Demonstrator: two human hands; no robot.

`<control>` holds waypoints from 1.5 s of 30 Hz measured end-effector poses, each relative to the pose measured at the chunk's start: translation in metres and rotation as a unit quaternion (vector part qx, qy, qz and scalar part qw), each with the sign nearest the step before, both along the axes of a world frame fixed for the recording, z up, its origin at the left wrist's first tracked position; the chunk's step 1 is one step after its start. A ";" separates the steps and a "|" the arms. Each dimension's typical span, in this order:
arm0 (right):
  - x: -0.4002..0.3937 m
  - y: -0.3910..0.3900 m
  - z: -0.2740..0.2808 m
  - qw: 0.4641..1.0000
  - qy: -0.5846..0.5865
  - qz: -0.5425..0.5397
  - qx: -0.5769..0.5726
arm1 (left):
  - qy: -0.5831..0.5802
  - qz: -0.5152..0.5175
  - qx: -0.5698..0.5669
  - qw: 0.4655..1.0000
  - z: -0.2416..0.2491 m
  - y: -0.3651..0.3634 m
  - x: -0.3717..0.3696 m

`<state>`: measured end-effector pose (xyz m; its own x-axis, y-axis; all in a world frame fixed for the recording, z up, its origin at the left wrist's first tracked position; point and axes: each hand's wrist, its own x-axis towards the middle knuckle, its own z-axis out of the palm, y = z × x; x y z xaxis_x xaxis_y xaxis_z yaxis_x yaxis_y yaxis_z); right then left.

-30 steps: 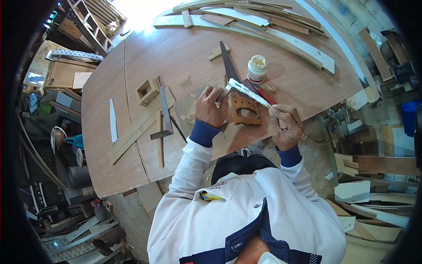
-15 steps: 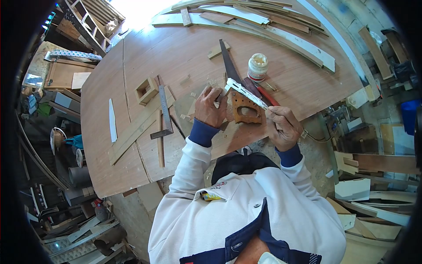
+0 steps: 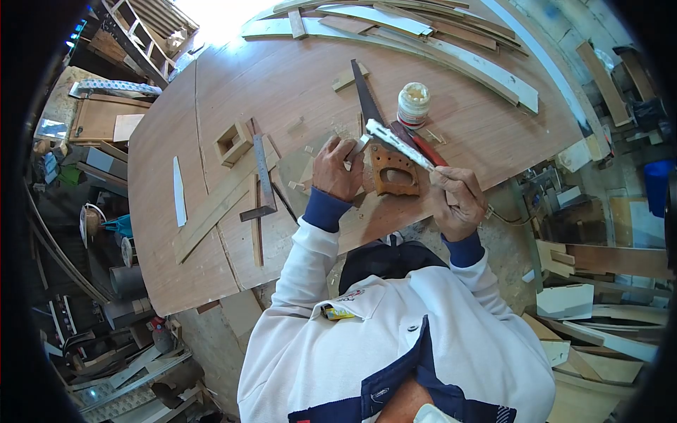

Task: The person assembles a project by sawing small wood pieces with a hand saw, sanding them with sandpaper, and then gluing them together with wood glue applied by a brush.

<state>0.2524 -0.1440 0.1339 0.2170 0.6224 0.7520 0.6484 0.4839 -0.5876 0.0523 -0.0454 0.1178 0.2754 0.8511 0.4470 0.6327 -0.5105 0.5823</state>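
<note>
My left hand [image 3: 337, 169] is closed on a small wood piece [image 3: 363, 142] with a pale end; most of it is hidden by the fingers. In the fingers of my right hand [image 3: 458, 201] is a thin stick [image 3: 399, 144] coated in white glue, its tip just right of the small piece. Beneath the stick lies a handsaw [image 3: 395, 173], its wooden handle toward me and its blade pointing away. An open jar of glue [image 3: 414, 106] stands beyond the stick. A red-handled tool [image 3: 427, 149] lies beside the saw, partly covered.
On the wooden table [image 3: 268, 77], a try square [image 3: 266, 180], a small wooden frame [image 3: 233, 145] and long strips [image 3: 211, 218] lie to the left. A white sliver [image 3: 179, 192] is farther left. Stacked boards [image 3: 451, 53] line the far edge.
The glue-coated stick has shifted slightly to the right, and its tip has come away from the small piece. My left hand has hardly moved.
</note>
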 end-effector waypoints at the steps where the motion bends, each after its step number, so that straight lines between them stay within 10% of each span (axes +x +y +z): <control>1: 0.001 0.001 -0.002 1.000 0.009 -0.019 -0.004 | 0.000 -0.001 -0.001 1.000 0.000 0.000 0.001; 15: 0.044 0.026 -0.001 0.984 0.159 -0.071 -0.041 | -0.001 0.013 -0.069 0.998 0.002 -0.005 -0.010; 45: 0.072 0.163 -0.035 0.954 -0.264 -0.109 -0.090 | -0.024 0.052 -0.095 0.994 -0.015 -0.033 -0.026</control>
<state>0.3248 0.0188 0.0985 -0.0232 0.7356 0.6770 0.9512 0.2247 -0.2115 0.0265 -0.0785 0.1030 0.1629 0.9441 0.2865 0.6455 -0.3216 0.6928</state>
